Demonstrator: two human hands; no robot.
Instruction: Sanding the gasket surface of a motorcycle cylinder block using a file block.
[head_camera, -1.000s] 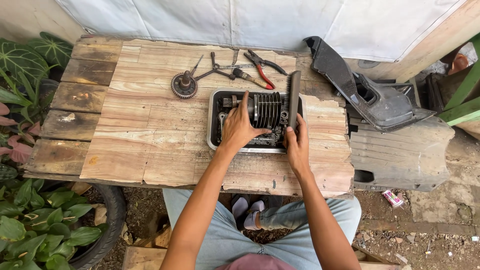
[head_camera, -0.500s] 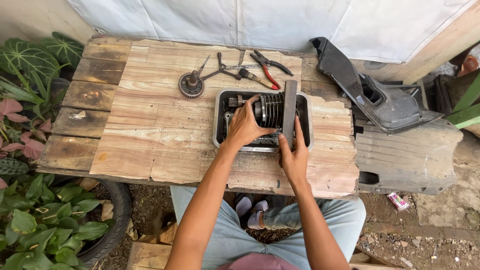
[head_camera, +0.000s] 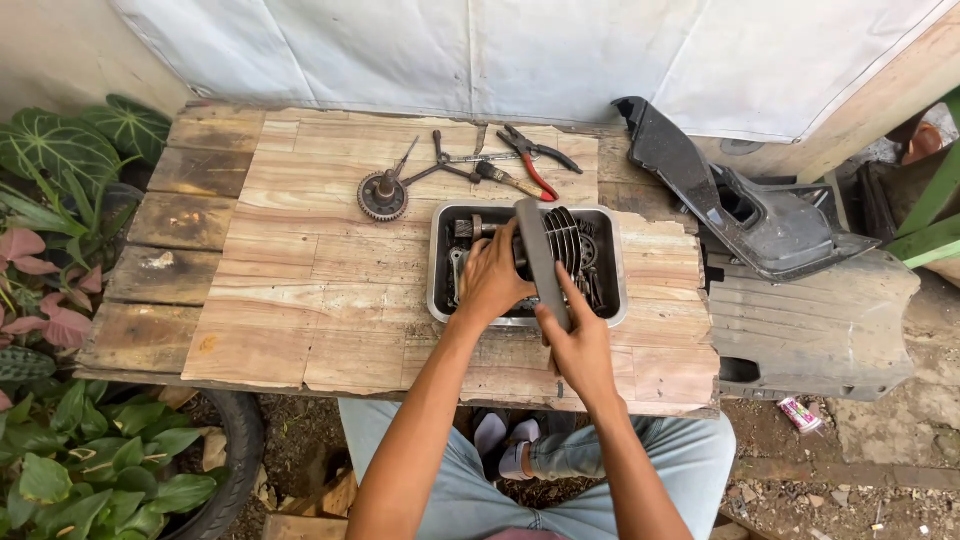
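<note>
A metal tray (head_camera: 438, 262) sits on the wooden table (head_camera: 300, 280) and holds a finned engine cylinder (head_camera: 566, 240) among several greasy metal parts. My left hand (head_camera: 492, 280) reaches into the tray and rests on the parts beside the cylinder. My right hand (head_camera: 574, 340) grips the lower end of a long grey flat piece (head_camera: 537, 250), which lies tilted across the tray over the cylinder.
A toothed gear on a shaft (head_camera: 383, 194), red-handled pliers (head_camera: 532, 160) and other hand tools (head_camera: 450, 165) lie behind the tray. Black and grey plastic scooter panels (head_camera: 760, 220) rest at the table's right end. Leafy plants (head_camera: 60, 200) and a tyre (head_camera: 240, 450) stand at the left.
My right hand has taken hold of the grey flat piece and swung it from leaning upright at the tray's right side to tilted across the middle. The left hand stays in the tray.
</note>
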